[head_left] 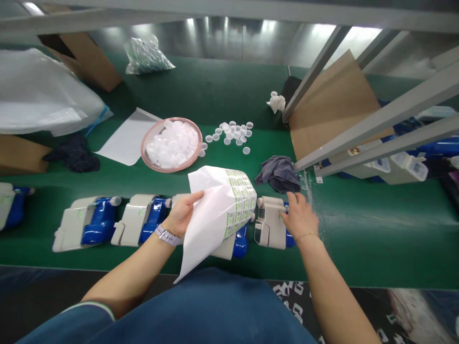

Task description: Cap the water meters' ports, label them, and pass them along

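My left hand (182,213), with a watch at its wrist, is closed on a white sheet of labels (239,203). The sheet curls, showing rows of small green-and-white stickers on its right part. My right hand (301,219) rests at the right side of a beige-and-blue plastic unit (271,224); its fingers are apart and its thumb is by a small green mark on the beige face. Another such unit (229,248) lies partly hidden beneath the sheet. To the left, further units (134,220) lie in a row, some bearing a pale green label.
A pink bowl (150,165) of white caps stands behind the sheet, with loose caps (233,133) beside it. A dark cloth (278,174) lies near my right hand. Grey metal bars (380,119) slant across the right, before a cardboard sheet (333,105). Cardboard boxes (86,59) stand left.
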Demonstrator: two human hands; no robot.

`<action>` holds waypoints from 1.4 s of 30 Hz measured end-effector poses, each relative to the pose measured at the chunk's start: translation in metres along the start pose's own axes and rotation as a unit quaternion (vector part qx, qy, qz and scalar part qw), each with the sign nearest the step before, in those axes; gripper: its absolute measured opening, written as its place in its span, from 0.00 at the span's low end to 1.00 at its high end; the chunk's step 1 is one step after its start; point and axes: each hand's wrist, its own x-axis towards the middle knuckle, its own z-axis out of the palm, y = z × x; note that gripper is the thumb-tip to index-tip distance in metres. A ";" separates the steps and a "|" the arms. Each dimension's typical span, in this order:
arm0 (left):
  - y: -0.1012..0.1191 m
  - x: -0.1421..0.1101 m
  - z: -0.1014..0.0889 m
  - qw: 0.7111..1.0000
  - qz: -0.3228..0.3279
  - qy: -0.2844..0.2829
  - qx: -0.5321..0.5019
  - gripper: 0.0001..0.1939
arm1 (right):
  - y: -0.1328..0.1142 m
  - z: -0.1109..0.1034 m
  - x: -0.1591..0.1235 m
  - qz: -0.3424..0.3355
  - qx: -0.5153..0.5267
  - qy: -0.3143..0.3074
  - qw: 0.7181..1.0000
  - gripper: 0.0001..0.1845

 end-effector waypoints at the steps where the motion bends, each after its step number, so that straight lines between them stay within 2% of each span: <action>1: 0.001 0.001 0.004 1.000 -0.007 -0.018 0.010 0.26 | -0.002 -0.003 -0.002 -0.010 0.081 0.032 0.996 0.31; 2: 0.003 0.002 0.010 0.999 -0.011 -0.031 0.022 0.26 | -0.006 -0.007 -0.005 -0.018 0.187 0.041 0.981 0.34; 3: 0.004 0.005 0.017 0.999 -0.013 -0.040 0.035 0.26 | -0.011 -0.013 -0.010 -0.026 0.310 0.020 0.950 0.34; 4: 0.005 0.007 0.026 0.998 -0.012 -0.046 0.049 0.26 | -0.019 -0.019 -0.015 -0.034 0.432 -0.026 0.901 0.35; 5: 0.006 0.010 0.035 0.997 -0.010 -0.049 0.065 0.26 | -0.027 -0.026 -0.023 -0.041 0.535 -0.085 0.840 0.36; 6: 0.007 0.013 0.045 0.995 -0.007 -0.049 0.082 0.26 | -0.036 -0.034 -0.032 -0.046 0.609 -0.140 0.779 0.36; 7: 0.008 0.016 0.056 0.994 -0.005 -0.046 0.100 0.26 | -0.044 -0.042 -0.042 -0.046 0.657 -0.180 0.731 0.34; 8: 0.009 0.018 0.067 0.992 -0.006 -0.044 0.118 0.26 | -0.051 -0.050 -0.053 -0.040 0.684 -0.200 0.700 0.31; 10: 0.012 0.020 0.087 0.988 -0.019 -0.052 0.144 0.26 | -0.061 -0.064 -0.074 -0.006 0.710 -0.206 0.673 0.24; 14: 0.015 0.022 0.116 0.976 -0.048 -0.117 0.179 0.26 | -0.062 -0.079 -0.105 0.068 0.737 -0.184 0.647 0.21; 19: 0.013 0.031 0.138 0.962 -0.040 -0.118 0.245 0.24 | -0.051 -0.079 -0.126 0.098 0.751 -0.131 0.639 0.23; 24: 0.005 0.043 0.149 0.947 -0.011 -0.134 0.290 0.24 | -0.040 -0.079 -0.134 0.107 0.755 -0.106 0.638 0.28; 29: -0.003 0.051 0.154 0.949 0.007 -0.118 0.291 0.22 | -0.029 -0.084 -0.133 0.107 0.761 -0.118 0.629 0.26; 33: -0.006 0.054 0.160 0.947 0.027 -0.113 0.301 0.21 | -0.019 -0.084 -0.127 0.088 0.750 -0.119 0.644 0.25; 35: -0.004 0.052 0.160 0.942 0.074 -0.110 0.310 0.21 | -0.014 -0.080 -0.113 0.079 0.745 -0.094 0.655 0.25; 36: -0.002 0.051 0.158 0.937 0.119 -0.098 0.312 0.21 | -0.011 -0.077 -0.101 0.071 0.744 -0.077 0.660 0.26; 38: -0.002 0.045 0.151 0.918 0.253 -0.037 0.303 0.20 | -0.008 -0.068 -0.063 0.047 0.745 -0.040 0.665 0.26; 40: -0.010 0.039 0.137 0.874 0.397 0.055 0.275 0.20 | -0.008 -0.058 -0.013 0.026 0.745 -0.007 0.667 0.27; 42: -0.029 0.034 0.118 0.826 0.488 0.139 0.246 0.19 | -0.006 -0.047 0.037 0.029 0.739 0.008 0.673 0.26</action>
